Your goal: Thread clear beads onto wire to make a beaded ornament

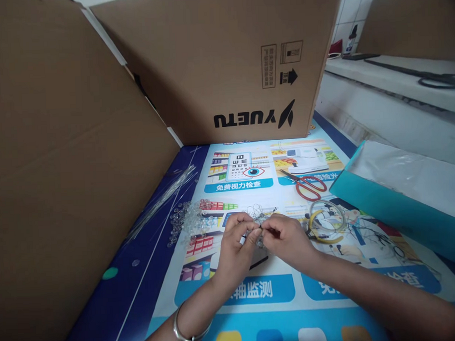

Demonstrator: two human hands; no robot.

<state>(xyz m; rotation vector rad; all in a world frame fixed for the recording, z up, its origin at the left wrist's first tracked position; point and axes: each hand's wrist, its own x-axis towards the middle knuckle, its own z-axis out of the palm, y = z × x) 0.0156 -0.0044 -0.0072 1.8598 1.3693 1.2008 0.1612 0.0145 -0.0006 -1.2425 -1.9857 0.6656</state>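
The left hand [235, 245] and right hand [285, 238] meet over the poster [254, 289], both pinching a small wire piece [259, 220]. Clear beads [190, 222] lie just left. Scissors [306, 185] sit farther back, before the box [223, 61].

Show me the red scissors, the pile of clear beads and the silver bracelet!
red-handled metal scissors [309, 186], head view, on a handle loop
pile of clear round beads [190, 222], head view, pile's middle
silver metal bracelet [181, 332], head view, band at left wrist

Beads [188, 219] lie left of the hands, scissors [306, 185] and wire coil [326, 222] to their right, all on the mat [254, 289]; a carton [223, 61] stands behind, an open box [400, 194] far right.
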